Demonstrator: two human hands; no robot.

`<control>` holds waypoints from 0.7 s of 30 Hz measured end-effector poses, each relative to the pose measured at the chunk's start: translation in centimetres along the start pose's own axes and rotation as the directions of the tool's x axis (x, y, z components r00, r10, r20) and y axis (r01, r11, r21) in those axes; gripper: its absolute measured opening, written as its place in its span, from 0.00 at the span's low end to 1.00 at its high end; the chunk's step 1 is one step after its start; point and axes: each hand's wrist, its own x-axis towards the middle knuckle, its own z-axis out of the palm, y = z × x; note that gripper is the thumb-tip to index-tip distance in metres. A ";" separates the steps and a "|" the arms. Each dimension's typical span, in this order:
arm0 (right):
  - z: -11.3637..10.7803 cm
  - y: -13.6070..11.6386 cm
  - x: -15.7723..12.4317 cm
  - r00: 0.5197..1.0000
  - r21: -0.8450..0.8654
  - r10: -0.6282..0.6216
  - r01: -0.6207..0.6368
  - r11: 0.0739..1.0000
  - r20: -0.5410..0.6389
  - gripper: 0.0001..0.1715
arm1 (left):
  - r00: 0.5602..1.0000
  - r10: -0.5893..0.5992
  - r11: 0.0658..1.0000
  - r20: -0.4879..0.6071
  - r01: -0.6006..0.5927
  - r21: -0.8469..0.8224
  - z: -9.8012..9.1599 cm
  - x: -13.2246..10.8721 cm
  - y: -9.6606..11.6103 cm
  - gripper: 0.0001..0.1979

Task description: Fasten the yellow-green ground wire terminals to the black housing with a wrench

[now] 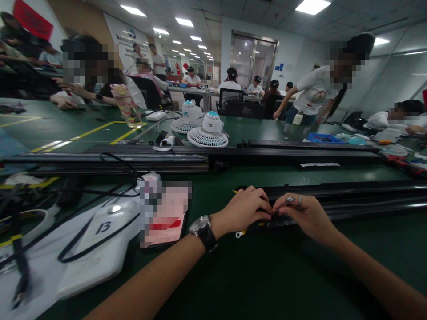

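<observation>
My left hand [245, 208] and my right hand [308, 215] meet at the near left end of a long black rail [373, 208] lying on the green table [213, 280]. The fingers of both hands are pinched together, almost touching, around something small and dark that they mostly hide. Just below my left fingers, a ring terminal [238, 234] with a bit of yellow sticks out. A dark-strapped watch [203, 231] is on my left wrist, and my right hand wears rings.
Left of my hands lie a phone [167, 218], a white device marked 13 [100, 235] and looping black cables [110, 193]. More long black rails [283, 153] cross the table ahead, with two white fans [208, 131] and a patterned cup [126, 106] behind. Several people sit or stand beyond.
</observation>
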 end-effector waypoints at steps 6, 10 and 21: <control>0.0 0.3 0.1 1.000 0.032 0.014 -0.015 0.999 0.020 0.08 | 1.000 -0.007 1.000 0.011 0.007 -0.002 0.0 0.0 0.0 0.06; 0.0 0.5 0.2 0.999 0.054 0.020 -0.021 0.998 0.026 0.08 | 1.000 -0.015 1.000 0.008 0.015 -0.001 0.1 0.0 0.0 0.06; -0.1 0.5 0.6 0.993 0.168 0.085 -0.097 0.981 0.081 0.08 | 0.999 -0.036 0.999 0.007 0.036 -0.001 0.2 0.1 0.0 0.07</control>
